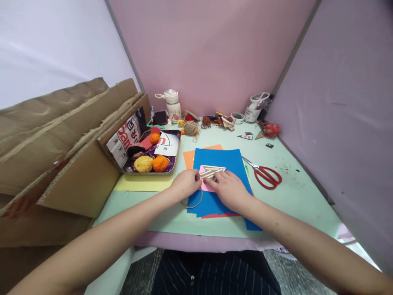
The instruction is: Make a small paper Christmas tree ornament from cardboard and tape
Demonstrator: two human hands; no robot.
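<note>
Under the fingers of the right hand [231, 190], and right beside those of the left hand [186, 183], I see pink paper [209, 188] banded with brown and white stripes [211, 170], lying on the blue sheets [218, 156]. The right fingers rest loosely spread over it, thumb apart from the others, pressing rather than gripping as far as I can judge. The left fingers are curled together at its left edge; their tips hide whatever lies between them, so from my remote view I can't tell if they have hold of the thin loop [199, 202] that hangs below them. My main worry is that loop: a snag from the left wrist could pull it askew, or lift a stripe if it is joined to one. The stacked sheets are another risk, since a sideways push from the right fingers could make them slide on the desk [294, 205] and carry the pink paper along. Just right of the right fingers, the scissors [266, 178] have their blades pointing back toward the stack, so a careless sweep could knock them. The right hand covers the lower right of the striped area, and I can't make out what the stripes are made of.
</note>
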